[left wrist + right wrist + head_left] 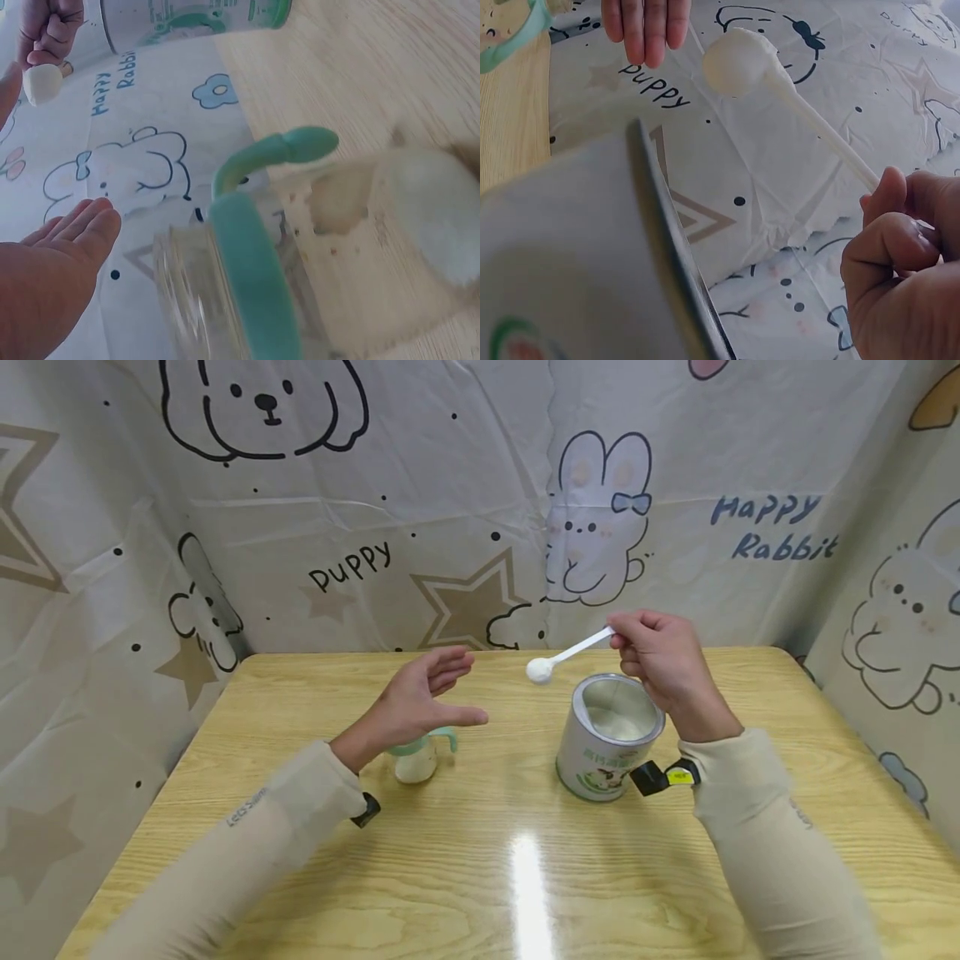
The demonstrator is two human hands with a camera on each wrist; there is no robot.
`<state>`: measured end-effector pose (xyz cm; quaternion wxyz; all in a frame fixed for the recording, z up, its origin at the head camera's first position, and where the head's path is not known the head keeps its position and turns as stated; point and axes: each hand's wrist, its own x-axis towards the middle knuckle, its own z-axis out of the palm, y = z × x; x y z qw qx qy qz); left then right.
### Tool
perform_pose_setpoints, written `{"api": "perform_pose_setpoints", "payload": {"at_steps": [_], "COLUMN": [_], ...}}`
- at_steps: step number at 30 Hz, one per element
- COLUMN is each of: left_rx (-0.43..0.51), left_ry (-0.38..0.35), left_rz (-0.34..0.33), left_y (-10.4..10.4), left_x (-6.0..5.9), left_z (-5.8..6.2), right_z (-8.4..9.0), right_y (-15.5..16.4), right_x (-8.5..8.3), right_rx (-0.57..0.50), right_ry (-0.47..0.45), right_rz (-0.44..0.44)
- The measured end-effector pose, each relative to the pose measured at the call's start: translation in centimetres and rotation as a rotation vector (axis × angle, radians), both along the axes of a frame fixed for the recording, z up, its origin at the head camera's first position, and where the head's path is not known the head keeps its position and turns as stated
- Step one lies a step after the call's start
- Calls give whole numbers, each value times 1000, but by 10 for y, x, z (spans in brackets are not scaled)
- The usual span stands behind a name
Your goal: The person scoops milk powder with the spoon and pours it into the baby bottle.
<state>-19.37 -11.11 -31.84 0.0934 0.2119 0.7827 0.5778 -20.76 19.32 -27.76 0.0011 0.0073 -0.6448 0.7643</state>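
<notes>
right hand point(663, 664) pinches the heaped scoop point(539, 670) above the tin point(609, 737). left hand point(423, 693) spread, empty. i judge mid-transfer: next, carry toward nine o'clock, over the bottle point(417, 758).

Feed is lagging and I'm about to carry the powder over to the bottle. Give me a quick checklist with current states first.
1. Scoop pinched in right hand: ok.
2. Scoop bowl heaped with powder: ok.
3. Scoop lifted out of the powder tin: ok.
4. Baby bottle upright on the table: ok.
5. Bottle mouth uncovered: cannot tell, left hand blocks it.
6. Left hand steadying bottle: not ok, it is open above it.
</notes>
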Motion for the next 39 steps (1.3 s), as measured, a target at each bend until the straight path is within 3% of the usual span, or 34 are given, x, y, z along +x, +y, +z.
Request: {"api": "perform_pose_setpoints", "payload": {"at_steps": [22,39], "left_rx": [-101,-168], "left_ry": [52,85], "left_rz": [70,83], "left_y": [-52,-75], "left_x": [6,13], "left_z": [1,-19], "right_z": [-2,-6], "right_y": [-49,-86], "right_x": [-7,-12], "right_rx": [45,39], "right_ry": [-5,-2], "right_rz": [41,53]}}
